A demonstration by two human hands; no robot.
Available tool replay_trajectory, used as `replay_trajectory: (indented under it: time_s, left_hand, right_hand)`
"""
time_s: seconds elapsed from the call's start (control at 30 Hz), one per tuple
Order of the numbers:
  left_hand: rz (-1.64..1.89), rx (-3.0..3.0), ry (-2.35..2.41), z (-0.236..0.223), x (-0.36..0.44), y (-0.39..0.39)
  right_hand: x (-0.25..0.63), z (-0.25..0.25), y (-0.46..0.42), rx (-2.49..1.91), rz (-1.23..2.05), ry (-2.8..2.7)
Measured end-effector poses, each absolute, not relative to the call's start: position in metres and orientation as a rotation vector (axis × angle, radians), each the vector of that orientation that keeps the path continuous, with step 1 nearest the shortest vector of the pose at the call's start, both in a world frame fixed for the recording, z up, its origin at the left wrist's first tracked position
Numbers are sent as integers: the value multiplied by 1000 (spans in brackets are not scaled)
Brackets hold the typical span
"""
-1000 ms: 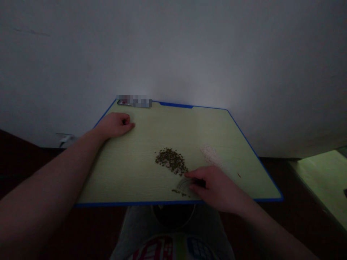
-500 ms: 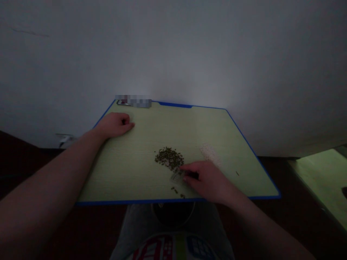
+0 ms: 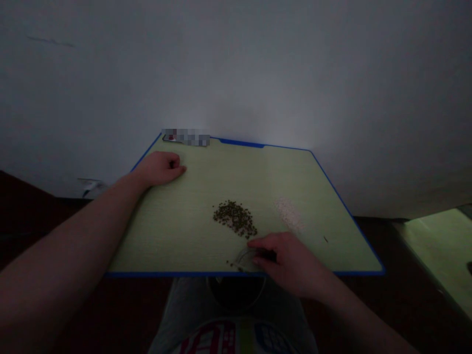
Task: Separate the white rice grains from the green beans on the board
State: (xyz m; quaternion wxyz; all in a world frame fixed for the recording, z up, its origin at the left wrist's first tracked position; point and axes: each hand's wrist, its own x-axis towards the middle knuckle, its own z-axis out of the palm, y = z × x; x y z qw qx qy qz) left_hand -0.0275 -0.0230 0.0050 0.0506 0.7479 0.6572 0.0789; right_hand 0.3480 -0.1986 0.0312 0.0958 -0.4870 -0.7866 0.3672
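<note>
Nearest the camera, a printed shirt [image 3: 236, 339] and grey trousers [image 3: 236, 295] show below the near edge of a pale green surface [image 3: 165, 241] trimmed in blue. At that edge, the right hand [image 3: 293, 265] is half closed, its fingers curled around a dark grip. A clear curved piece [image 3: 245, 258] sticks out from the grip, seemingly held by it, though the shadow hides exactly how. Its lower rim sits among a few stray grains [image 3: 236, 265] close to the edge. The step in hand appears to be working this clear piece among those strays, and the next move calls for a steady, low touch so close to the edge. Just beyond the fingers lies a loose pile of dark green grains [image 3: 234, 219], apart from the hand. To its right are a faint pale heap [image 3: 289, 215] and one lone dark speck [image 3: 325, 239]. The left hand [image 3: 160, 168] rests on the surface, loosely curled and holding nothing that can be seen. At the far edge lies a partly blurred phone [image 3: 171, 138], before a plain grey wall [image 3: 236, 73].
</note>
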Motion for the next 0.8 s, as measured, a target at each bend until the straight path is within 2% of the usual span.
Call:
replay_trajectory:
  time_s: [0.23, 0.57, 0.8]
  left_hand:
    - [240, 2233, 2021, 6, -25, -25]
    - [237, 2230, 2023, 8, -24, -27]
    - [222, 2246, 2022, 7, -25, -25]
  right_hand:
    - [355, 29, -201, -1446, 1163, -2226]
    - [299, 53, -183, -1060, 826, -2663]
    - [300, 43, -186, -1119, 859, -2674]
